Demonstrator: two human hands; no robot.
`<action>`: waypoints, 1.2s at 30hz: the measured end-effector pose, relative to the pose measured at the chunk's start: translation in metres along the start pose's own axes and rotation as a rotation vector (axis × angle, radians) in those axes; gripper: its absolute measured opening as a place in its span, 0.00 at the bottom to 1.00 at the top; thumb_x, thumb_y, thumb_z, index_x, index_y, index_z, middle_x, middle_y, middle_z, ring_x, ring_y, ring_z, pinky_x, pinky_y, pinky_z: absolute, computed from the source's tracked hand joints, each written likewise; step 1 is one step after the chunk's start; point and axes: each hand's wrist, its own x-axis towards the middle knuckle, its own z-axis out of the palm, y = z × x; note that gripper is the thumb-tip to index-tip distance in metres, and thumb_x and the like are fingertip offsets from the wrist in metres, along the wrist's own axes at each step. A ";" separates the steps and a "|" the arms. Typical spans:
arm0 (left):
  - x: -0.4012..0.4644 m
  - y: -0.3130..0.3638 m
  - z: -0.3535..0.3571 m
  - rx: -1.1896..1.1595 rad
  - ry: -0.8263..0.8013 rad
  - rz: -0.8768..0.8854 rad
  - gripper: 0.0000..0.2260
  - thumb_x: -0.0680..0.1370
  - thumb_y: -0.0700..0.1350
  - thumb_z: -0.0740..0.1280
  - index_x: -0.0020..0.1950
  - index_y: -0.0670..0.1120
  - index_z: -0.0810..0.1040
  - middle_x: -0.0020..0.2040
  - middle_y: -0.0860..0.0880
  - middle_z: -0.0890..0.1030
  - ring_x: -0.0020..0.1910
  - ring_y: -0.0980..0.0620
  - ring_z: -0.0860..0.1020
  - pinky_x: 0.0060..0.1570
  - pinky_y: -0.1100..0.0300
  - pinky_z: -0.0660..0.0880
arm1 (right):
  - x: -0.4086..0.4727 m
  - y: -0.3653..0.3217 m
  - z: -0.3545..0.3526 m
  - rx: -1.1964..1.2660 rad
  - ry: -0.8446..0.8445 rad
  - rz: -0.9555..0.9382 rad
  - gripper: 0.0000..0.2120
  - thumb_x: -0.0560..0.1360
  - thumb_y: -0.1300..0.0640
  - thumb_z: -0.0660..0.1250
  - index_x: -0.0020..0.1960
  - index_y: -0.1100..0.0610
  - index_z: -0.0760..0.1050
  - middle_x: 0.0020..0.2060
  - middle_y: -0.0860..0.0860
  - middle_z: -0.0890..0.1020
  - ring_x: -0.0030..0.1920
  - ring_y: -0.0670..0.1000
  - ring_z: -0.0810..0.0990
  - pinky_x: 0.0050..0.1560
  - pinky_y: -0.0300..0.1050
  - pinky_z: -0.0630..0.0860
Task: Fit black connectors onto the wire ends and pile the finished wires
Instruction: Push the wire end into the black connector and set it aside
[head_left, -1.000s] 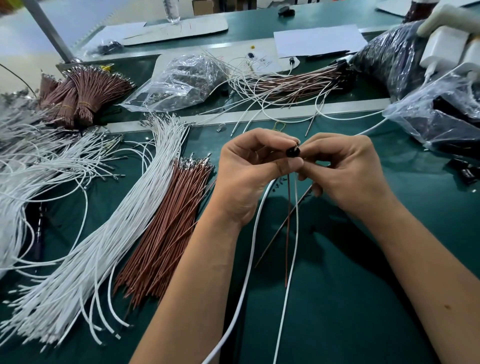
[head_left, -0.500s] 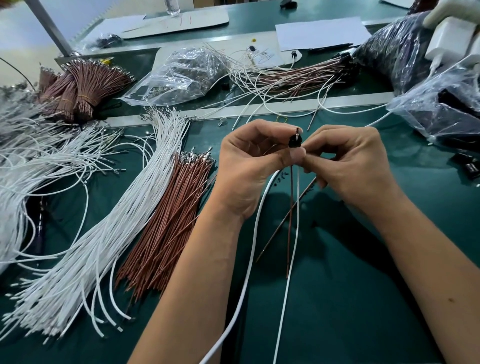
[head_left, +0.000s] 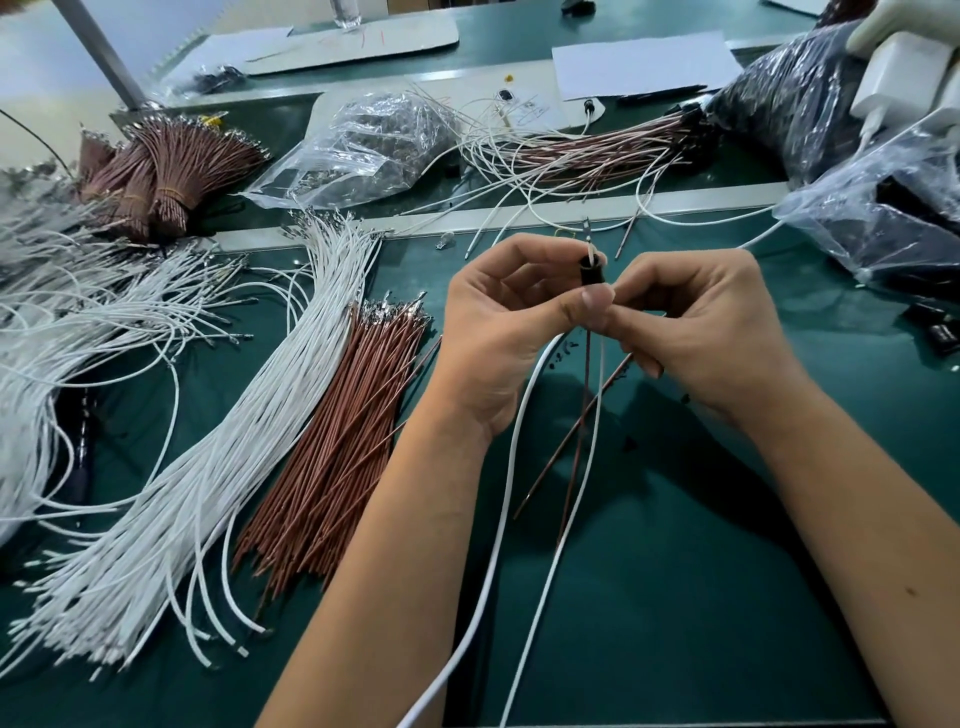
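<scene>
A small black connector (head_left: 591, 271) stands upright between my two hands above the green table (head_left: 675, 545). My left hand (head_left: 506, 332) pinches it between thumb and curled fingers. My right hand (head_left: 706, 332) pinches the wires just below it. A thin white wire (head_left: 576, 499) and a brown wire (head_left: 581, 431) hang down from the connector, and a metal terminal tip sticks out of its top. A second brown wire (head_left: 563, 447) slants out below my right hand. A pile of finished wires with black ends (head_left: 597, 150) lies at the back.
Loose white wires (head_left: 197, 493) and brown wires (head_left: 337, 447) lie fanned to the left. Bundled brown wires (head_left: 161, 171) sit at the back left. A clear bag (head_left: 363, 150) is behind, bags of black parts (head_left: 893, 218) at right. A thick white cable (head_left: 498, 493) crosses between my forearms.
The connector has been turned upright and raised a little, and the white wire's terminal now pokes out of its top. Both hands stay close together.
</scene>
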 end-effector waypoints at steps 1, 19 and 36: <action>0.000 0.000 0.000 -0.002 0.006 -0.001 0.15 0.68 0.25 0.72 0.42 0.46 0.84 0.44 0.44 0.85 0.42 0.51 0.83 0.47 0.58 0.81 | 0.000 0.000 0.000 0.001 -0.001 0.011 0.10 0.71 0.53 0.81 0.37 0.53 0.82 0.25 0.48 0.77 0.22 0.53 0.68 0.24 0.39 0.66; 0.000 0.001 0.001 0.001 0.002 0.037 0.17 0.67 0.23 0.72 0.40 0.46 0.85 0.44 0.44 0.86 0.44 0.49 0.84 0.48 0.55 0.82 | 0.002 0.007 -0.005 -0.093 -0.053 -0.054 0.09 0.71 0.55 0.81 0.37 0.49 0.81 0.29 0.43 0.81 0.26 0.40 0.74 0.31 0.27 0.68; 0.001 -0.001 0.001 0.025 0.105 -0.045 0.12 0.69 0.27 0.73 0.45 0.42 0.80 0.42 0.44 0.85 0.41 0.51 0.84 0.47 0.58 0.81 | 0.001 0.008 -0.006 -0.044 -0.044 -0.009 0.03 0.75 0.55 0.77 0.44 0.53 0.84 0.30 0.43 0.82 0.30 0.40 0.75 0.34 0.30 0.71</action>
